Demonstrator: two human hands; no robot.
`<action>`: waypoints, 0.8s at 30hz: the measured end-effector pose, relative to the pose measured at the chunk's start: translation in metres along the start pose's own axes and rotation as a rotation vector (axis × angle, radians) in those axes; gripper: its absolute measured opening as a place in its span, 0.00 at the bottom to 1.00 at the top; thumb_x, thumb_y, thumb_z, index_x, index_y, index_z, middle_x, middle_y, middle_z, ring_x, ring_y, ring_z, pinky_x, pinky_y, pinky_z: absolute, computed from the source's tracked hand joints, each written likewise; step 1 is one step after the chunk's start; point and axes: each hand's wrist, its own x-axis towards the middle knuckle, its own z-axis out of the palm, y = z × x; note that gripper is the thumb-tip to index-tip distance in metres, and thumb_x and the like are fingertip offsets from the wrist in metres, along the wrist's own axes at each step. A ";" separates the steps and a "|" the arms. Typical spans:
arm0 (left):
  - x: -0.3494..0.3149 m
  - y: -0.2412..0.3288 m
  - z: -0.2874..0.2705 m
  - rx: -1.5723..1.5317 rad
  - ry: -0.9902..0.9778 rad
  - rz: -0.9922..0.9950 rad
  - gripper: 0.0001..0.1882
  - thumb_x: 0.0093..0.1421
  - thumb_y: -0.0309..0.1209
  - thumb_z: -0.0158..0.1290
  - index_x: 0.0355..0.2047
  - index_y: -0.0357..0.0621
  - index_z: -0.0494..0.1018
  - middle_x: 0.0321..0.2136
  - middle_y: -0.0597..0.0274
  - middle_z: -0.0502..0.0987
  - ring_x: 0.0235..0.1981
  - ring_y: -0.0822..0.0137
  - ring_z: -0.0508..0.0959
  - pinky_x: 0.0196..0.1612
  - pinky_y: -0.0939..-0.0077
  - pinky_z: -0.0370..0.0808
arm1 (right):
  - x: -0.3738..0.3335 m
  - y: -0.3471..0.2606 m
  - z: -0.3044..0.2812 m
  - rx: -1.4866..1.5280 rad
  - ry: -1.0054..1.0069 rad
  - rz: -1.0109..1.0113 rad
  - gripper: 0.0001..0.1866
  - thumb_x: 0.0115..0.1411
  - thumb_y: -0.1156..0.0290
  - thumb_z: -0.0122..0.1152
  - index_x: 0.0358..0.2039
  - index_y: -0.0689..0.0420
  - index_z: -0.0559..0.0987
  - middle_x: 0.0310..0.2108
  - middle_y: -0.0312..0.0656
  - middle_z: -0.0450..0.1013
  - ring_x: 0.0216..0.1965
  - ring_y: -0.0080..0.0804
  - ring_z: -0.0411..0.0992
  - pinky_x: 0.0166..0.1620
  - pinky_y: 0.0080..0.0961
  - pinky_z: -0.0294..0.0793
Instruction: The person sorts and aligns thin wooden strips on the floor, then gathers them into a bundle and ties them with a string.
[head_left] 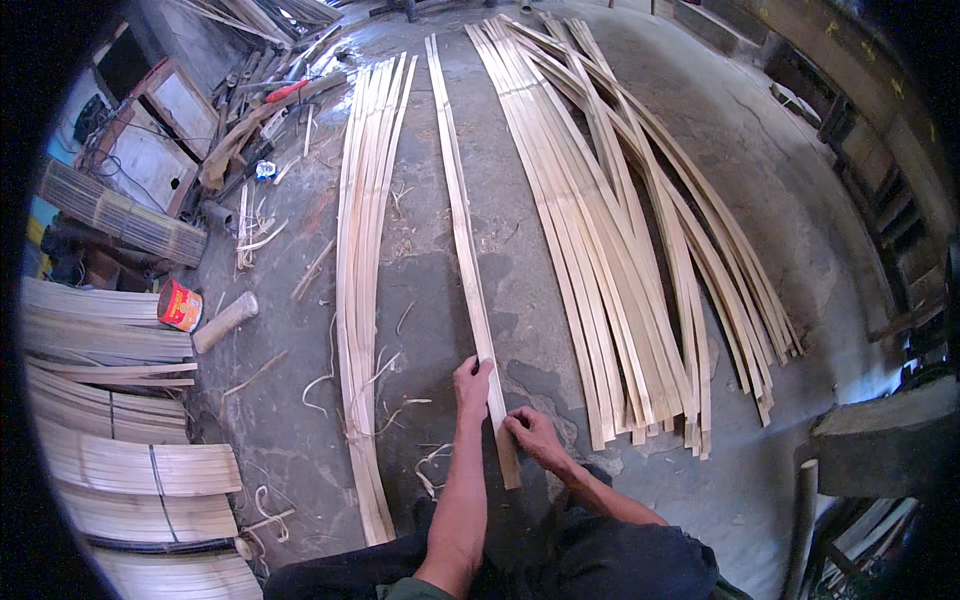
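Note:
One long, pale bamboo strip (462,220) runs away from me across the concrete floor, its near end by my knees. My left hand (473,384) is closed around the strip's left edge, a short way up from that end. Nearer to me, my right hand (533,434) pinches its right edge, with thumb and forefinger at the side. The fingers under the strip are hidden. To the left lies a narrow row of similar strips (358,260). A broader spread of strips (590,260) lies on the right, some crossing over others.
Tied bundles of slats (150,470) are stacked at the near left, beside a red and yellow tin (180,305) and a short wooden cylinder (226,322). Thin shavings (384,368) litter the floor. A grey block (875,445) stands at the right; scrap wood (240,150) lies far left.

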 end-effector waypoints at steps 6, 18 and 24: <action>0.001 0.002 0.006 -0.377 -0.098 -0.065 0.12 0.61 0.32 0.57 0.38 0.36 0.77 0.27 0.68 0.75 0.29 0.78 0.70 0.32 0.78 0.69 | 0.004 0.018 -0.001 0.212 0.069 -0.079 0.15 0.69 0.60 0.51 0.41 0.60 0.74 0.24 0.29 0.67 0.25 0.17 0.63 0.27 0.20 0.64; -0.002 -0.002 0.005 -0.155 0.000 -0.035 0.14 0.61 0.33 0.57 0.39 0.33 0.77 0.28 0.65 0.76 0.30 0.75 0.72 0.35 0.76 0.70 | -0.031 -0.071 -0.101 -0.045 0.553 -0.217 0.24 0.69 0.70 0.49 0.63 0.62 0.64 0.50 0.44 0.74 0.49 0.24 0.71 0.51 0.20 0.70; -0.010 0.010 0.012 -0.139 0.010 -0.013 0.15 0.60 0.34 0.57 0.40 0.33 0.77 0.27 0.63 0.76 0.29 0.73 0.73 0.33 0.74 0.71 | -0.027 -0.071 -0.196 -0.270 0.616 -0.214 0.23 0.69 0.70 0.50 0.61 0.65 0.66 0.58 0.52 0.68 0.59 0.33 0.67 0.59 0.24 0.65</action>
